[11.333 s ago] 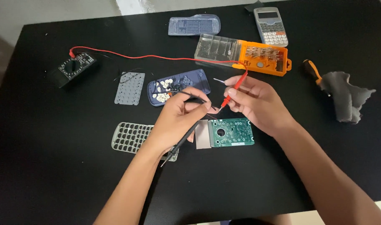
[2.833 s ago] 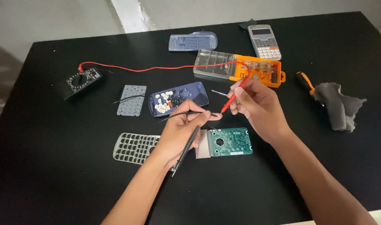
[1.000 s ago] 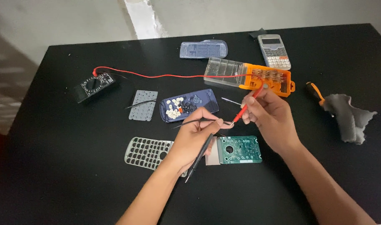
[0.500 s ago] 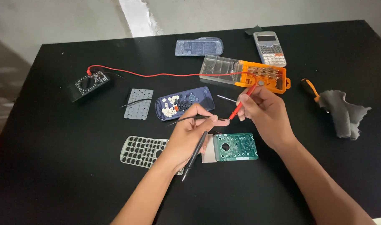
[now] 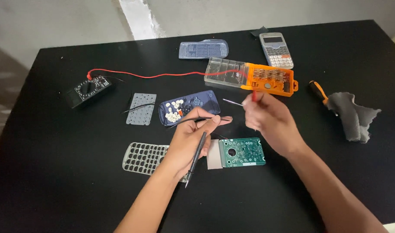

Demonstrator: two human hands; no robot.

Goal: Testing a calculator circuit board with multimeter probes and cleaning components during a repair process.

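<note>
Now my left hand pinches the black probe; my right hand grips the red probe above the green circuit board.

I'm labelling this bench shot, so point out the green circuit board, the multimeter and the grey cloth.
green circuit board (image 5: 242, 152), head view, middle of the board's face
multimeter (image 5: 90, 89), head view, its black dial face
grey cloth (image 5: 352, 115), head view, middle of the crumpled fabric
</note>
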